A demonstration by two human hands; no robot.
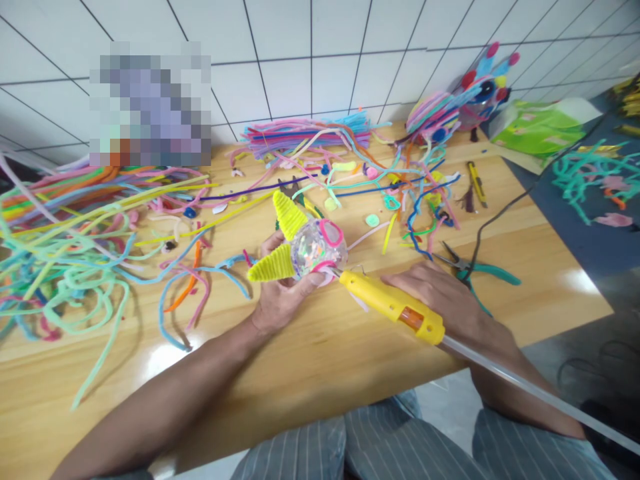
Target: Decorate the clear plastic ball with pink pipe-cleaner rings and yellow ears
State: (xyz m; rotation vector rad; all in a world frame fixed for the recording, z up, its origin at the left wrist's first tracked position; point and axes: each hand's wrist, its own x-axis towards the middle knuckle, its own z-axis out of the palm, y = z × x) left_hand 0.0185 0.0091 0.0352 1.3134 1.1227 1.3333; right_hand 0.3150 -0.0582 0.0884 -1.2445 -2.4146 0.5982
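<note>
My left hand (280,300) grips a clear ball ornament (313,247) from below and behind, its thumb near the lower pink ring. Two yellow-green pipe-cleaner cones (273,264) stick out from the ball's left side like ears. Pink rings with pale centres, one of them an oval (331,233), sit on its right side. In my right hand (435,293) is a yellow hot glue gun (385,300), a long clear glue stick (530,387) trailing from its back end. The gun's nozzle meets or nearly meets the lower ring; I cannot tell which.
Tangled pipe cleaners (90,287) cover the table's left side, with a bundle (305,137) along the tiled wall. Green-handled pliers (493,271) lie right of my right hand, beneath a black cord (477,233). Farther back are a yellow utility knife (476,183) and a green packet (540,133).
</note>
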